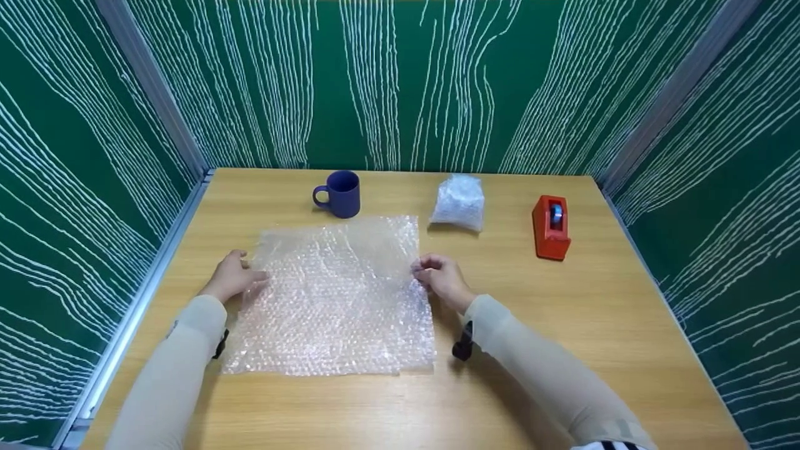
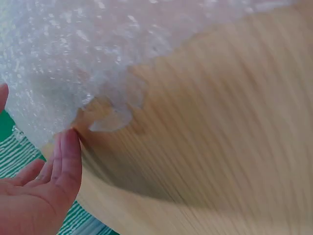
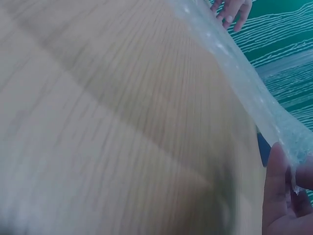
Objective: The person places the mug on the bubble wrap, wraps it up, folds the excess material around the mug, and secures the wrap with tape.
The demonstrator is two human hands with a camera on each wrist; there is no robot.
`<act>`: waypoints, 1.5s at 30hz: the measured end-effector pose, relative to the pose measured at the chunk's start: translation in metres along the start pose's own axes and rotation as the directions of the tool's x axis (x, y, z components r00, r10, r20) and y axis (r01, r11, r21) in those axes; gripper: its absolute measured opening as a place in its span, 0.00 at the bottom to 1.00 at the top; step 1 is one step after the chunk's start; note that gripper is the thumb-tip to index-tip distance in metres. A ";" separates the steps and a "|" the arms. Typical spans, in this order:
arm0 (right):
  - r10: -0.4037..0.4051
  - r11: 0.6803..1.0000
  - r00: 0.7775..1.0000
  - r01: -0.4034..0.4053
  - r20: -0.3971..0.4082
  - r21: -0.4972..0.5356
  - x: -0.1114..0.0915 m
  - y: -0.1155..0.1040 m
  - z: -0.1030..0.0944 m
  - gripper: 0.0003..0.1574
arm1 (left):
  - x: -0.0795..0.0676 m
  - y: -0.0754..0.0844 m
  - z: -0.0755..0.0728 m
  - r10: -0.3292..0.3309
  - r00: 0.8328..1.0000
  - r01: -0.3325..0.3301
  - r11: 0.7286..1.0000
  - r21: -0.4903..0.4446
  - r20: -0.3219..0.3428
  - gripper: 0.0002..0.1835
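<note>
You are in a small walled booth, set up much like a packing station or a lab's test cell; which of the two, you cannot tell from here. Green panels [image 1: 326, 87] streaked with wavy white lines close in your table [image 1: 300, 412] at the back and both sides, and grey metal posts [image 1: 157, 90] run up their corners. Before you are bubble wrap [image 1: 331, 300] and a red tape dispenser [image 1: 551, 244].

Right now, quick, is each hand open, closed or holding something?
Left hand: open, fingers extended at the left edge of the bubble wrap.
Right hand: closed, pinching the bubble wrap's right edge.
</note>
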State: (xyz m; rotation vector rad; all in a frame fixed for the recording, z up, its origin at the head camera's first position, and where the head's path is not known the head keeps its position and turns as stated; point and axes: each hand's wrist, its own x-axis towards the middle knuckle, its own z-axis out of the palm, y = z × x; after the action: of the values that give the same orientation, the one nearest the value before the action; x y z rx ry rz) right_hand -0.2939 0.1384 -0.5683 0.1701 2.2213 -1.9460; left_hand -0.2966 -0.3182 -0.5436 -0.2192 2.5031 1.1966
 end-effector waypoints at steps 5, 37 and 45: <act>-0.009 1.000 1.000 0.009 -0.011 -0.003 0.000 0.003 -0.014 0.12 | 0.008 0.005 0.008 -0.002 1.000 0.001 0.999 -0.041 -0.019 0.50; -0.012 0.982 0.997 -0.002 -0.075 -0.186 -0.005 0.028 -0.139 0.11 | 0.020 0.059 0.081 0.263 0.965 -0.256 0.923 -0.288 -0.014 0.14; 0.017 0.981 0.996 -0.034 -0.086 -0.191 -0.009 0.034 -0.161 0.14 | 0.028 0.070 0.096 0.263 0.965 -0.253 0.937 -0.240 0.014 0.13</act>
State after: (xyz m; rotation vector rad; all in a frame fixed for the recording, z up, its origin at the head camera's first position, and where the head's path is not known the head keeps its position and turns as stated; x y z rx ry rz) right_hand -0.2882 0.3032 -0.5795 0.2562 2.4317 -1.7283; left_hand -0.3185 -0.1991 -0.5590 0.0818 2.4002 1.5878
